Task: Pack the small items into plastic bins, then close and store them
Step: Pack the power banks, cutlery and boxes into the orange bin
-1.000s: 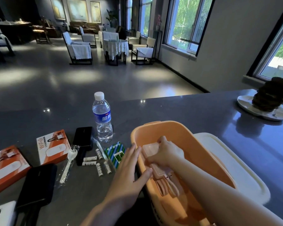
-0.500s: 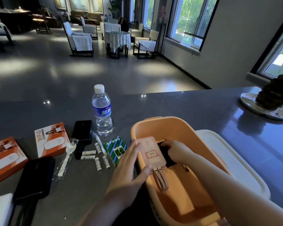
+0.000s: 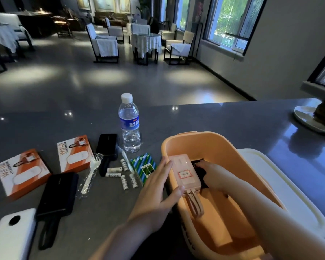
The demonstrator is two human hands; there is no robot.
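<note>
Orange plastic bin (image 3: 210, 141) sits at the near right part of the dark counter (image 3: 223, 117), white lid (image 3: 289, 186) lying flat just beside its right wall. Inside the bin: pink power bank (image 3: 185, 172) against the left wall, short cable hanging off its near end, and a black item (image 3: 200, 172) touching its right side.

Left hand (image 3: 158, 192) rests on the bin's left rim, fingers straight, thumb touching the pink power bank's near corner. Right hand (image 3: 212, 175) is down in the bin on the black item; fingers hidden behind the knuckles, so cannot tell whether it grips it.

Left of the bin on the counter:
- green-and-blue striped packet (image 3: 144, 167), just beside the bin
- five white batteries (image 3: 124, 182), loose cluster
- wrapped plastic fork (image 3: 91, 173)
- water bottle (image 3: 129, 124), upright, farther back
- small black power bank (image 3: 107, 146) beside the bottle
- two orange WiFi boxes (image 3: 74, 153), (image 3: 22, 173)
- larger black power bank (image 3: 57, 194) with strap, near the front edge
- white device (image 3: 9, 235) at the near left corner

Plate (image 3: 308, 119) with a dark lump at the far right edge.
</note>
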